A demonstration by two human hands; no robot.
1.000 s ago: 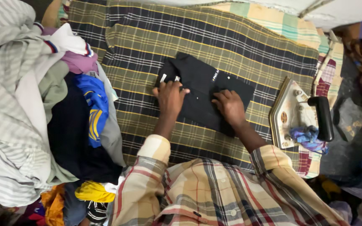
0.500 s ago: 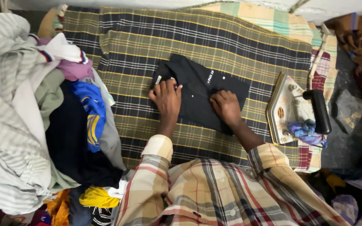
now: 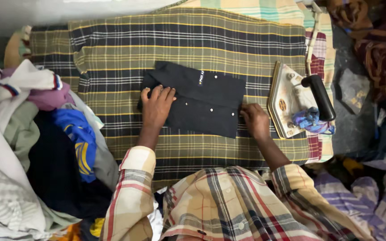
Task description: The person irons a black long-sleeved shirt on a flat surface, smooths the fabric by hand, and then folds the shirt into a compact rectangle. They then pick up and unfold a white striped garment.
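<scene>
Plaid-covered tabletop (image 3: 246,40): black shirt (image 3: 202,100) under flat, spread left hand (image 3: 156,107); right hand (image 3: 255,119) curled at its edge; iron (image 3: 291,100) right; clothes pile (image 3: 32,147) left.

Matt black cloth shirt (image 3: 197,98) on woven plaid cloth cover (image 3: 193,40); iron (image 3: 291,100) dull worn metal, glossy black handle.

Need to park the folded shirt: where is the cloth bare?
Bare plaid cloth lies beyond the black shirt, and in a strip between shirt and chest. Crowded: clothes pile left, iron beside the right hand.
</scene>
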